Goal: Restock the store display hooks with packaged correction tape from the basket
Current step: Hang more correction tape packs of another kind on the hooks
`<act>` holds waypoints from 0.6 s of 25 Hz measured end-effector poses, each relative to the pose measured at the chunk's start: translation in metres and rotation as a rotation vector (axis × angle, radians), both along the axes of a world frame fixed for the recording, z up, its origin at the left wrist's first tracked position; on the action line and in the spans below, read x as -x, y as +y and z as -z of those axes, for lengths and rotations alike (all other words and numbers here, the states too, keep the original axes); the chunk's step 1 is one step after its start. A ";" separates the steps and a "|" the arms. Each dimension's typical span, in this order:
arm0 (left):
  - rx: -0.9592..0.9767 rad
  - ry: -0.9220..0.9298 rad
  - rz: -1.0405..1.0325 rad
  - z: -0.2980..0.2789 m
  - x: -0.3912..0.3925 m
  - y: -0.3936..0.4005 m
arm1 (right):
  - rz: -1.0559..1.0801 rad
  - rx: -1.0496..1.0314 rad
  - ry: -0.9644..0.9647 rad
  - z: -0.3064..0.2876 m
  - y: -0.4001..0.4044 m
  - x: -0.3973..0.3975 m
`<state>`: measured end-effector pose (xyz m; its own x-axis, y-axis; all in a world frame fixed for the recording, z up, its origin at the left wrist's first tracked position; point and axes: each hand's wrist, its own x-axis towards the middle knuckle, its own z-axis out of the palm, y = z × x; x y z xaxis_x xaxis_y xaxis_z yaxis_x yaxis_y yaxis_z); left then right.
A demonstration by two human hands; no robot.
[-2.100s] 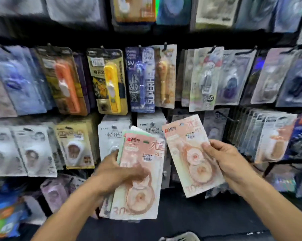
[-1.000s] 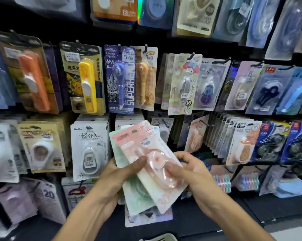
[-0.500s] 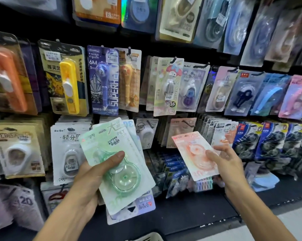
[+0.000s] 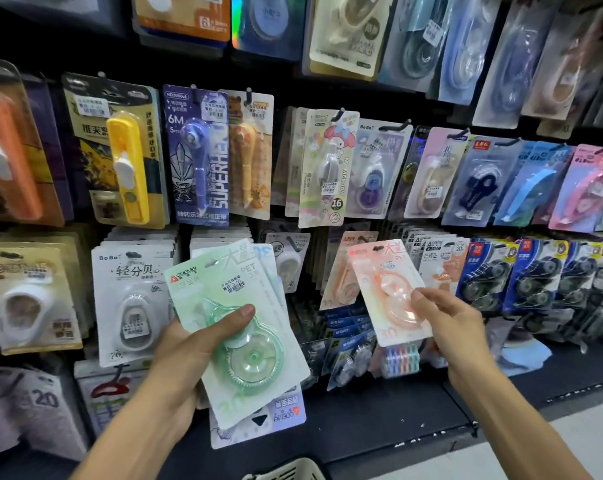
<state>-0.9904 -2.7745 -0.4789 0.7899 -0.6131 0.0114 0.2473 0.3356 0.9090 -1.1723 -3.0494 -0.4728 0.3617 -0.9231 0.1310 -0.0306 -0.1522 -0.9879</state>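
Two hands (image 4: 189,344), one pink pack (image 4: 386,289), one green-fronted stack (image 4: 224,306), one basket (image 4: 286,471).

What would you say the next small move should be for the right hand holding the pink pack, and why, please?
Probably lift the pink correction tape pack up and forward so its hang hole meets the hook carrying the matching pink packs. The right hand pinches it just in front of that row, while the left hand grips the green-fronted stack.

Green pack (image 4: 237,327): glossy clear plastic blister, smooth printed card.
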 end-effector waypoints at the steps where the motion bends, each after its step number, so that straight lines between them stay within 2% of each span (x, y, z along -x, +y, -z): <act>1: -0.007 -0.001 -0.001 0.000 0.001 -0.001 | -0.011 0.019 0.099 0.001 0.004 -0.003; 3: -0.020 -0.002 -0.008 -0.001 0.002 -0.001 | -0.028 0.170 0.328 0.001 0.027 -0.011; 4: -0.027 0.000 -0.013 -0.001 0.004 -0.001 | -0.129 0.223 0.332 0.001 0.044 -0.017; 6: -0.046 -0.005 -0.011 -0.001 0.006 -0.003 | -0.507 0.120 0.180 -0.002 0.090 -0.030; 7: -0.052 -0.010 -0.002 0.001 0.007 -0.004 | -0.630 0.106 0.171 -0.001 0.108 -0.037; 10: -0.035 -0.022 0.020 0.001 0.005 -0.003 | -0.645 0.178 0.142 0.009 0.128 -0.053; 13: -0.024 -0.034 0.017 -0.001 0.000 0.003 | -0.637 -0.055 -0.062 0.003 0.115 -0.051; 15: -0.004 -0.018 -0.017 -0.003 -0.005 0.006 | -0.560 -0.171 -0.153 -0.007 0.091 -0.044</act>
<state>-0.9850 -2.7680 -0.4762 0.7998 -0.5998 0.0235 0.2254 0.3364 0.9143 -1.1285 -2.9580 -0.4657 0.7874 -0.6103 0.0864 0.1524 0.0569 -0.9867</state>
